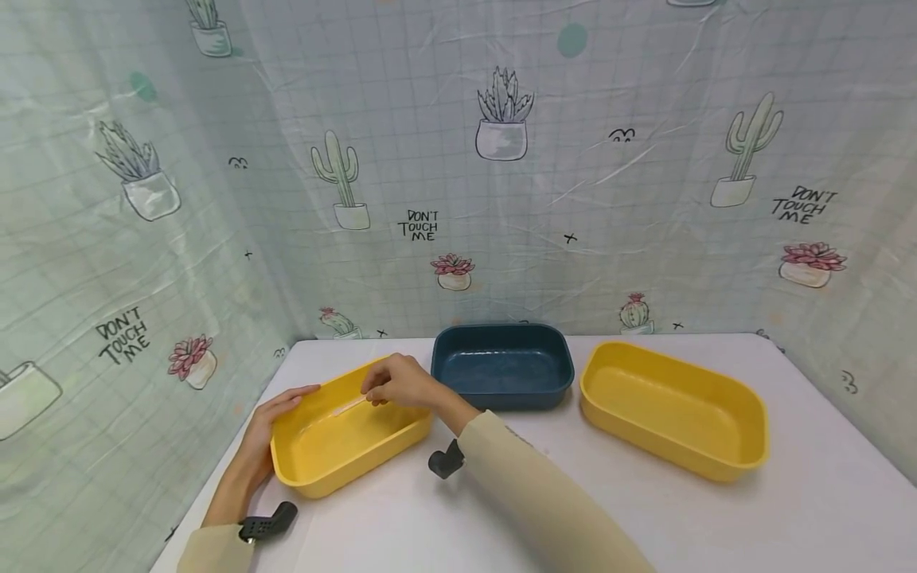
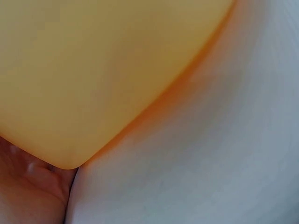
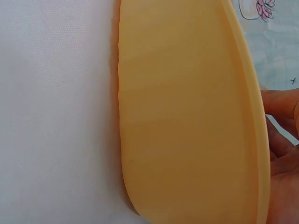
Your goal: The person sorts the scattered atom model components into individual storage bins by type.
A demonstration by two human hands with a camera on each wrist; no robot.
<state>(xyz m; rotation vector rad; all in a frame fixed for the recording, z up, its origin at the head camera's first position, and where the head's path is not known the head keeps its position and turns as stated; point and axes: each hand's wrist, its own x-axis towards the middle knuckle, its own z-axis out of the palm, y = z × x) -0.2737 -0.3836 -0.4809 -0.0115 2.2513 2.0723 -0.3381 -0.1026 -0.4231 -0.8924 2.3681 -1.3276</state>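
Note:
In the head view a yellow bin [image 1: 320, 475] stands at the left of the table. My left hand [image 1: 267, 426] lies against its left end, with the fingers reaching along the rim. In the left wrist view the palm [image 2: 32, 182] is by the bin's outer corner. Over the bin's inside, my right hand [image 1: 397, 380] pinches one end of a thin pale stick [image 1: 349, 407]. The stick points left, its far end low over the bin's floor; whether it touches is unclear. In the right wrist view, the bin's outer wall [image 3: 187, 116] hides the stick and the fingertips.
A dark blue bin [image 1: 501, 400] stands at the back middle, close to the right forearm. Another yellow bin [image 1: 666, 438] stands to the right. All rest on a white table [image 1: 544, 493], with a printed cloth [image 1: 573, 191] hanging behind and at the sides.

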